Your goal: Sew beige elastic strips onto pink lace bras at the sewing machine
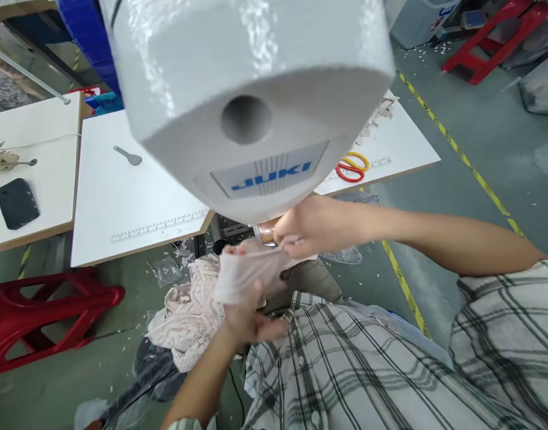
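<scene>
A pale pink piece of fabric (251, 272) is stretched between my two hands, just below the sewing machine head (256, 119). My right hand (312, 224) pinches its upper right edge, close beside the machine's arm end. My left hand (249, 316) grips the fabric from below, with some fingertips showing over its top left edge and the thumb standing apart. Part of the left hand is hidden by the cloth. A heap of pale pink lace fabric (191, 319) hangs to the left of my hands. The machine's needle area is mostly hidden.
Scissors with red and yellow handles (352, 167) lie on the right tabletop (412, 152). On the left white tabletop (99, 197) are a grey spoon-shaped tool (128, 156) and a printed ruler. A black phone (17, 203) lies farther left, above a red stool (45, 322).
</scene>
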Tool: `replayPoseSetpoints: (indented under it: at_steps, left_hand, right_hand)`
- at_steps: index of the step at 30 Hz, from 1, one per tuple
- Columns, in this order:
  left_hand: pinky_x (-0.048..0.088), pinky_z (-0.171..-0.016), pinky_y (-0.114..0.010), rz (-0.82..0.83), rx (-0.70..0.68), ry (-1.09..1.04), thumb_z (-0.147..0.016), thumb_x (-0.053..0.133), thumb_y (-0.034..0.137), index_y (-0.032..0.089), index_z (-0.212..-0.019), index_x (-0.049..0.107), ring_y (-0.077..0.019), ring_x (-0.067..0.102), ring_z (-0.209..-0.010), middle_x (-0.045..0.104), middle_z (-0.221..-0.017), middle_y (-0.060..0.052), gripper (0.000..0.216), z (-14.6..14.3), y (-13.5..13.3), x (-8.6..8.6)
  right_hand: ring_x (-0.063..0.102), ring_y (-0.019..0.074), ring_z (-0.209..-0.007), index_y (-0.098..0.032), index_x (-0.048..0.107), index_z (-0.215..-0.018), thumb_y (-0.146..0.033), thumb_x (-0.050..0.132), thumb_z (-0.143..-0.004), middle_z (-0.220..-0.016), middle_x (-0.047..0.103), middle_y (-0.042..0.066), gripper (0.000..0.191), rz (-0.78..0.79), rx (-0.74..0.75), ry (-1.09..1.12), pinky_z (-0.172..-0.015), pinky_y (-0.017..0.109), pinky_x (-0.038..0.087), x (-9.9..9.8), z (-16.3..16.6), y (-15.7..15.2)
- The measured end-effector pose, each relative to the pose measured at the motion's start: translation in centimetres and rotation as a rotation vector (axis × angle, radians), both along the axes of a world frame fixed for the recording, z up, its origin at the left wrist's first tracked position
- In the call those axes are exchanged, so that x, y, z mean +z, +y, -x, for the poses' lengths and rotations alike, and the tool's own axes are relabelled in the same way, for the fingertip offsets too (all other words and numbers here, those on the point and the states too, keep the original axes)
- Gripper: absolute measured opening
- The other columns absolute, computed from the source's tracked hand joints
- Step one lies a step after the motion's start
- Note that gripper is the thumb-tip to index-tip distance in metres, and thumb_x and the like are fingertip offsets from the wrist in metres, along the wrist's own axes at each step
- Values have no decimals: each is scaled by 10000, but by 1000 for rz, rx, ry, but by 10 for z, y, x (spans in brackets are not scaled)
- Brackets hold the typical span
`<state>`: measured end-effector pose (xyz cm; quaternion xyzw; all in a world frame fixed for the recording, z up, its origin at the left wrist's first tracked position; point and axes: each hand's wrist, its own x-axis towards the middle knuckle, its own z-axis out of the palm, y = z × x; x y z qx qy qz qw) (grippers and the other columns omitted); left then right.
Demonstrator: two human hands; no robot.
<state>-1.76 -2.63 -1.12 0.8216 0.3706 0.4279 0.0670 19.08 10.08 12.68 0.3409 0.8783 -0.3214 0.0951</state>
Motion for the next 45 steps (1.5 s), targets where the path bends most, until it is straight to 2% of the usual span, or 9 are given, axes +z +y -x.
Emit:
replayPoseSetpoints:
  at_steps: [4,8,15,18,21,25,38,41,45]
  left_hand:
    - [323,-1198,-548,-157,-11,163,-875,640,482,252,-1549,340,-365,410,-1439,509,-1504,-147,772,2,58,12]
    - [435,-1139,-402,-203,-46,361,-848,711,440,232,-1497,436,-287,659,-1201,756,-1153,-98,734,5,70,11]
    - [506,-1059,-421,-74,-87,390,-845,723,376,280,-1378,579,-291,703,-1124,750,-1179,-92,560,7,78,12]
    - [522,-1034,-399,-83,-74,396,-853,719,346,248,-1435,508,-283,706,-1116,738,-1207,-109,627,3,77,21]
    - [519,-1031,-391,-25,-57,392,-851,720,328,212,-1448,486,-288,693,-1137,735,-1199,-125,652,-3,73,30]
    - [516,-1026,-405,45,-29,361,-850,723,303,192,-1425,501,-294,695,-1122,726,-1196,-142,626,-10,66,36]
    - [554,-921,-361,6,60,354,-880,695,257,206,-1498,403,-270,739,-1019,750,-1161,-123,685,-33,61,36]
    - [560,-903,-363,13,88,373,-878,694,249,194,-1472,445,-277,736,-1024,750,-1158,-130,647,-35,59,40]
    - [565,-915,-381,41,90,359,-873,685,231,205,-1473,459,-290,731,-1033,757,-1132,-127,642,-33,56,45]
  right_hand:
    - [391,119,-611,-160,624,-697,-146,541,-790,-669,586,11,125,-124,-65,5,-596,294,249,-5,0,17]
    - [299,98,-556,-178,452,-571,-148,538,-775,-554,431,-29,224,-81,-92,88,-567,292,220,-10,-4,17]
    - [372,101,-580,-168,564,-647,-204,563,-822,-601,513,-16,178,-13,-132,221,-579,276,269,-20,-15,16]
    - [532,143,-760,-184,688,-900,-271,596,-867,-911,664,42,131,-60,-165,372,-686,273,372,-36,-25,14]
    - [533,225,-1069,-213,703,-1015,-336,606,-904,-1191,617,93,192,-296,-211,576,-892,357,403,-59,-34,8]
    - [529,220,-1060,-214,722,-894,-263,560,-929,-1082,636,76,172,-365,-256,672,-936,382,390,-77,-36,1]
    - [575,202,-998,-203,742,-898,-258,624,-902,-1006,671,57,130,-222,-373,702,-941,372,415,-76,-36,-2]
    - [580,193,-1041,-211,710,-963,-289,545,-959,-1047,672,68,183,-337,-376,760,-959,372,433,-87,-36,-10]
    - [588,166,-1125,-257,673,-1073,-205,420,-993,-1112,698,48,270,-595,-221,771,-1054,397,402,-102,-38,-19]
